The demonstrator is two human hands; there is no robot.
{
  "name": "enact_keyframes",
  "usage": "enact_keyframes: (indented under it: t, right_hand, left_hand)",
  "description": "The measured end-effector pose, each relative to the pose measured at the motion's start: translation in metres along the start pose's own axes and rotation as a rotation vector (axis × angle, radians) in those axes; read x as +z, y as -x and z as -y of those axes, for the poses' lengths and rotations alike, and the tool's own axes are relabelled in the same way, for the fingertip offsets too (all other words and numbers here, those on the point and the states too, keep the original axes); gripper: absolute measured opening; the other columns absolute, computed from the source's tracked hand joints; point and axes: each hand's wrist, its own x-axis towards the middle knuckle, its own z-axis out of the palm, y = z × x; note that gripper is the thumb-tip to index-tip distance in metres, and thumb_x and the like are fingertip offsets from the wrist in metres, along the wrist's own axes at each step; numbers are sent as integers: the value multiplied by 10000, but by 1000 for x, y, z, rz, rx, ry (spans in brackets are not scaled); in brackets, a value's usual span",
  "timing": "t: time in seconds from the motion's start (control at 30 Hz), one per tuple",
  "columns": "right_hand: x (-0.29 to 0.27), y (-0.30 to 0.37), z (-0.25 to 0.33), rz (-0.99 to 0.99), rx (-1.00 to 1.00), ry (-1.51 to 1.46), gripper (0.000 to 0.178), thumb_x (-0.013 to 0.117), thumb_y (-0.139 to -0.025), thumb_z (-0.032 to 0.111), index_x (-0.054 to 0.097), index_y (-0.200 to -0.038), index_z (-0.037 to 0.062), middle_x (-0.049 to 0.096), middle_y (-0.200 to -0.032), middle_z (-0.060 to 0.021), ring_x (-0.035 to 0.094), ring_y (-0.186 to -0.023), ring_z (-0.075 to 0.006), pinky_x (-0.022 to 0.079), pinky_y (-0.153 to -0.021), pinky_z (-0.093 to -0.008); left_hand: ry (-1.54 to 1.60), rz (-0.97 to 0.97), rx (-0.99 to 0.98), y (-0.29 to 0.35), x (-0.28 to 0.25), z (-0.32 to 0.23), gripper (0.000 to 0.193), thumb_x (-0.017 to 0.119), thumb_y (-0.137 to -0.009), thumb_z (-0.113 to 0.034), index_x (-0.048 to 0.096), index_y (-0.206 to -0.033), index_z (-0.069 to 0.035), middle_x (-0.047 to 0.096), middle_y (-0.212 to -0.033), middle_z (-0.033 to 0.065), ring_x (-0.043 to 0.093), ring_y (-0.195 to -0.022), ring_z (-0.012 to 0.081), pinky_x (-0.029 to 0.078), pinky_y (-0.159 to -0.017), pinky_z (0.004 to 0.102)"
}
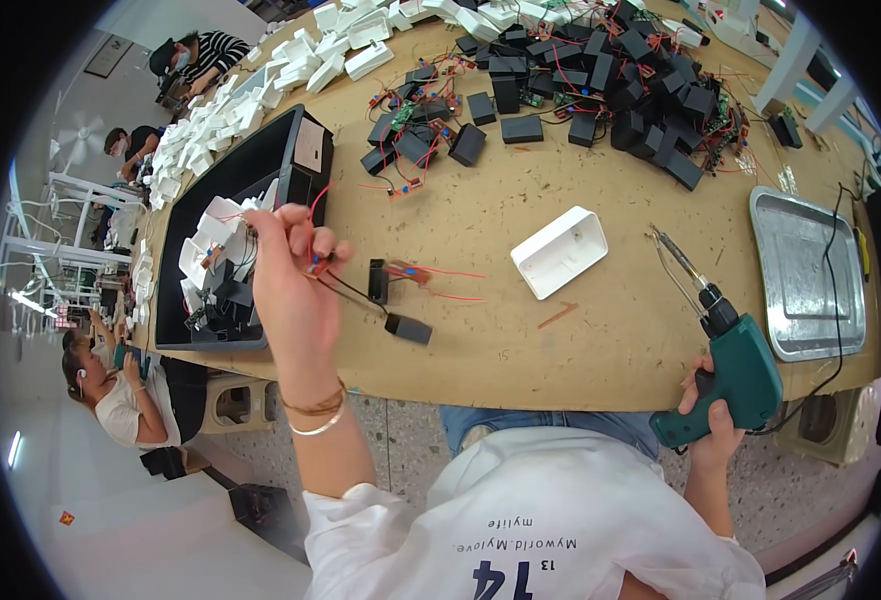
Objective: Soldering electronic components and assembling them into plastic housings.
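Observation:
My left hand [296,265] is raised beside the black bin, its fingers closed on a small circuit board [316,265] with red and black wires. From it a black wire runs to a small black box [409,329] near the table's front. Close by is another black box [379,282] with a board and red wires pointing right. My right hand [713,415] is wrapped round the handle of a green soldering gun [746,375]. The gun's metal tip points up and away, over the table. An open white plastic case [561,253] lies between my hands.
The black bin [313,185] at left holds white cases and black parts. Black boxes with wired boards [611,90] are heaped at the back, white cases [211,135] at far left. A metal tray [811,270] sits at right with a cable across it. Other people work at left.

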Motion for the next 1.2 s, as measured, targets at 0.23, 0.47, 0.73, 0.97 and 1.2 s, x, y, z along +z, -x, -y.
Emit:
enact_keyframes:
  t: [0.23,0.47,0.73,0.97,1.2]
  right_hand:
    - [1,1,1,-30,-5,7,617,622,-813,392,491,-1175,-91,547,-1086,-177,570,-639,-145,452,-736,-327]
    - [5,-2,5,12,2,-4,636,625,-820,420,500,-1168,-96,564,-1051,-180,580,-645,-151,458,-727,-330]
    - [4,-2,6,-2,7,4,621,629,-812,403,517,-1155,-102,580,-1025,-188,588,-631,-156,468,-723,-328]
    - [3,-2,6,36,-11,-19,598,641,-819,386,512,-1192,-64,575,-1054,-168,581,-648,-153,464,-680,-317]
    - [2,-1,5,39,-10,-25,595,636,-821,372,506,-1202,-66,573,-1070,-177,584,-650,-156,468,-716,-329]
  left_hand:
    - [-80,369,23,15,11,-44,253,485,-971,-304,524,-977,-54,471,-752,-21,390,-591,46,314,-507,202]
    - [-399,658,-429,75,43,29,175,674,-842,-62,583,-981,-7,674,-804,44,597,-704,59,455,-628,197]
    - [-875,521,350,84,77,69,148,667,-822,-77,653,-956,-17,677,-793,98,625,-684,235,492,-615,294]
    - [-899,567,405,91,78,78,99,668,-833,-68,625,-900,-10,661,-778,91,603,-640,175,475,-596,269]
    - [-984,574,536,92,75,82,195,690,-796,-64,561,-928,-2,646,-929,114,576,-757,262,463,-700,360]
